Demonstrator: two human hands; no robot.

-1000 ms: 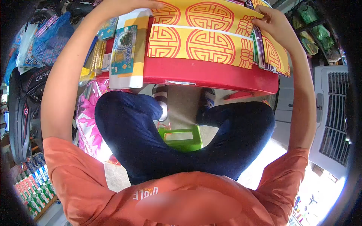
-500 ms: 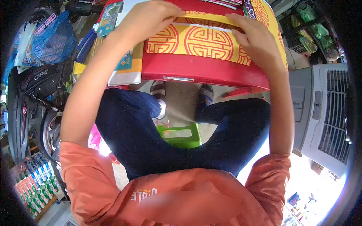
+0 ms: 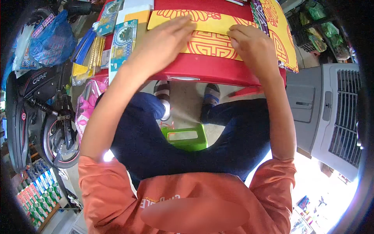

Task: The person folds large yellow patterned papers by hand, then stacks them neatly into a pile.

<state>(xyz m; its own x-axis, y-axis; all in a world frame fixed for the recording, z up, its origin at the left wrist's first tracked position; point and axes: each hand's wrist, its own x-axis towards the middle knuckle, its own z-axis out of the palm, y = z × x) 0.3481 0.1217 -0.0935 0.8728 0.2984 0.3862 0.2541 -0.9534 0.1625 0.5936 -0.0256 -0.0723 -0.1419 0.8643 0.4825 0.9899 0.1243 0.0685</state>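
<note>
A yellow sheet of paper (image 3: 212, 45) with red round patterns lies folded on the red table (image 3: 198, 67). Its upper part is turned down as a flap with red floral marks. My left hand (image 3: 165, 45) is closed at the flap's left part, fingertips together on the paper and thumb hidden. At the flap's lower right edge, my right hand (image 3: 253, 46) pinches the paper between thumb and fingers.
Blue-green printed slips (image 3: 124, 41) and an orange-yellow envelope (image 3: 143, 17) lie at the left. Another yellow patterned sheet (image 3: 278, 35) is at the right. A green plastic stool (image 3: 198, 144) stands between the legs, and a grey air cooler (image 3: 331, 113) at far right.
The upper part of the yellow sheet is now folded further down over the patterned part. Both hands have moved down, the left one slightly right. The envelope on the left has shifted up.
</note>
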